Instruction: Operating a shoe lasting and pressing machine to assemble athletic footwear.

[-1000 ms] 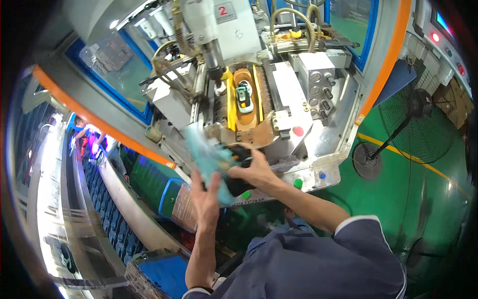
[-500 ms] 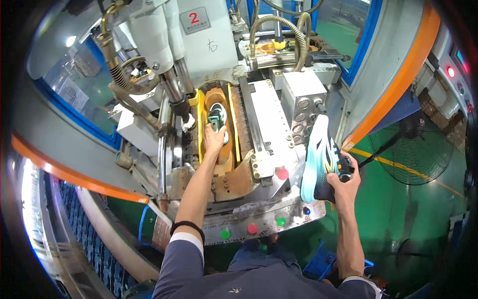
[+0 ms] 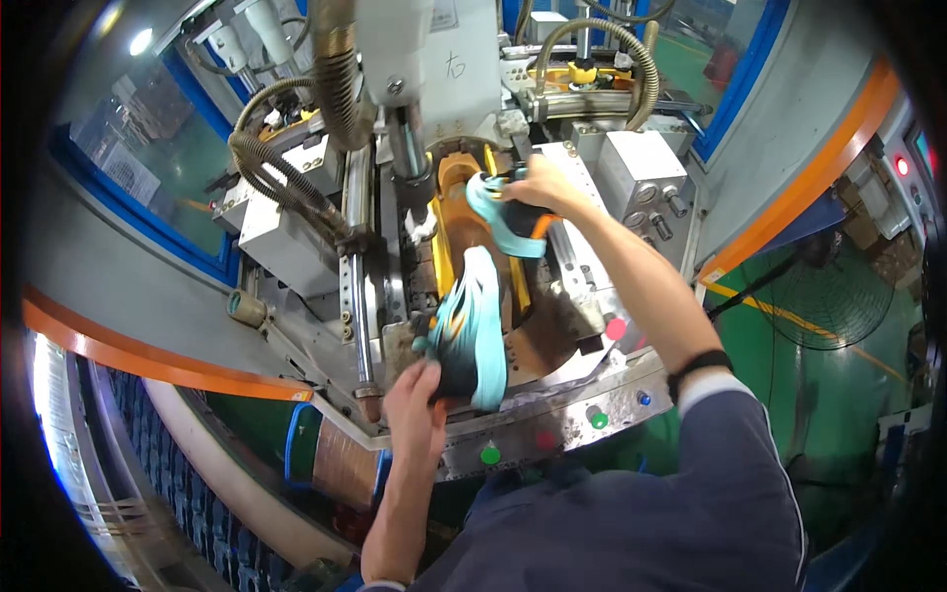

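You are holding a shoe in each hand. The near shoe (image 3: 487, 331), pale blue along its sole and black at the heel end, is tilting over the front of the machine, its pale tip pointing away from you. Your left grip (image 3: 415, 400) is clamping that black end, the thumb lying along it. Farther off, the far shoe (image 3: 515, 237), also pale blue and black with an orange patch, is hanging above the right side of the brown bed (image 3: 457, 175); whether it is touching the bed, you cannot tell from here. Your right grip (image 3: 543, 185) is closing on its upper, some fingers hidden.

Yellow plates (image 3: 441, 259) are flanking the bed, and a piston (image 3: 407, 143) is standing at its left. Ribbed hoses (image 3: 333, 84) are curving above, and a white block (image 3: 636, 163) is sitting to the right. Along the front ledge (image 3: 567, 429), green buttons (image 3: 490, 455) and a blue button (image 3: 644, 399) are showing. Farther out, an orange-edged frame (image 3: 168, 349) is enclosing the machine, a conveyor (image 3: 192, 439) is running at left, and a fan (image 3: 827, 301) is standing on the green floor (image 3: 760, 370) at right.
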The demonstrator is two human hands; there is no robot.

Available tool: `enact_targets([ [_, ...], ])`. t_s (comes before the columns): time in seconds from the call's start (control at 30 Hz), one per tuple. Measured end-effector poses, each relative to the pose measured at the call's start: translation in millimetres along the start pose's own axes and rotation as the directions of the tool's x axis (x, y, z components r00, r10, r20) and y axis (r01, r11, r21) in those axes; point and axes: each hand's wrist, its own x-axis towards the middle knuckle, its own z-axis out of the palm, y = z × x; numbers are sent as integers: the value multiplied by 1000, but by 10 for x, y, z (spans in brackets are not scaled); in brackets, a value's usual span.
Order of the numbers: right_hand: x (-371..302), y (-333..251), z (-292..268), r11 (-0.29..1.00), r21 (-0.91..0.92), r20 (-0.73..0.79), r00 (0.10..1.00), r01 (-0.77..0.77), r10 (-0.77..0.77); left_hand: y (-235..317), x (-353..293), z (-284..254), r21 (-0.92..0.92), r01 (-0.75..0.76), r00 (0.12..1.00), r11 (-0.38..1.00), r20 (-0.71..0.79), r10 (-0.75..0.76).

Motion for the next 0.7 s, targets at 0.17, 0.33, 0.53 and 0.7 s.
enact_targets([
  [0.17, 226, -513, 1242, 990, -106, -98, 990, 95, -106, 238, -1222, -827, 109, -216, 951, 970, -202, 234],
  [0.33, 188, -466, 1826, 977, -214, -263, 962, 20, -78, -17, -1938, -1300, 173, -393, 757, 903, -497, 425],
  [0.53, -1642, -509, 1282, 710, 121, -374, 695, 694, -615, -401, -2348, -1421, 57, -421, 617, 905, -713, 332],
  [0.7, -3290, -13, 2139, 508, 338, -1, 540, 792, -842, -652, -2429, -1598, -114, -393, 700, 912, -681, 216],
])
